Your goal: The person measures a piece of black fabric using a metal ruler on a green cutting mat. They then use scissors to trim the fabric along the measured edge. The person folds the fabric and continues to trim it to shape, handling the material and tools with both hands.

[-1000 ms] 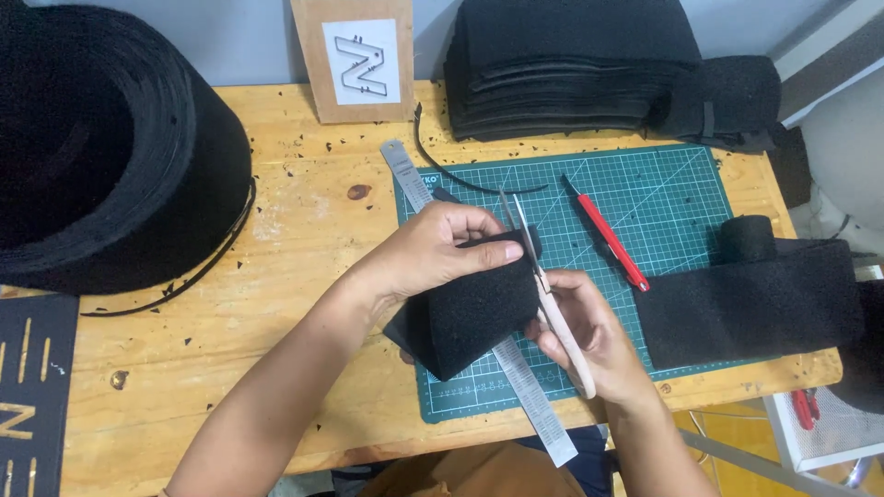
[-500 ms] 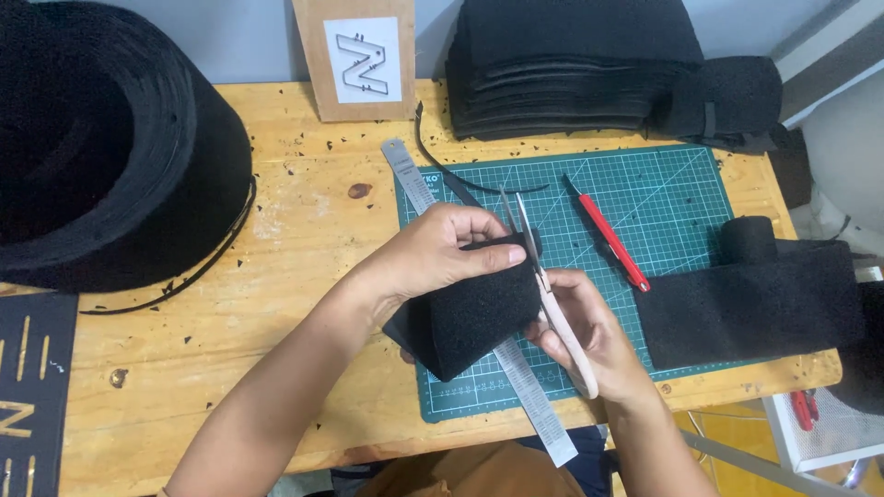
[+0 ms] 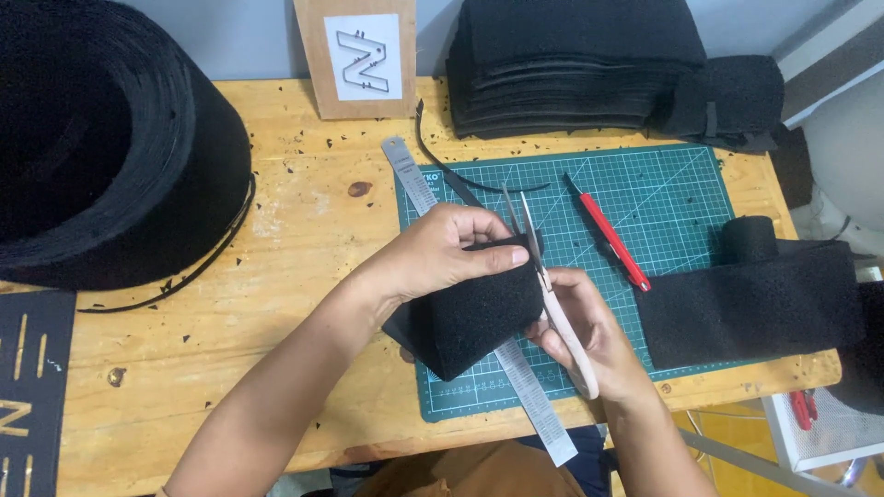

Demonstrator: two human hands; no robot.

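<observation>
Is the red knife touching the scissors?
Apart. In the head view, the red knife lies on the green cutting mat, with bare mat showing between it and the scissors held in the right hand.

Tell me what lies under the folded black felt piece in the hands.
Under the black felt piece run a steel ruler and the green cutting mat. The ruler's middle stretch is covered, so that part cannot be seen.

Two bare forearms enter from the lower edge. The left hand point(image 3: 440, 253) and the right hand point(image 3: 589, 336) carry no gloves, rings or watch. No sleeves show. Orange-brown clothing covers the lap below.
</observation>
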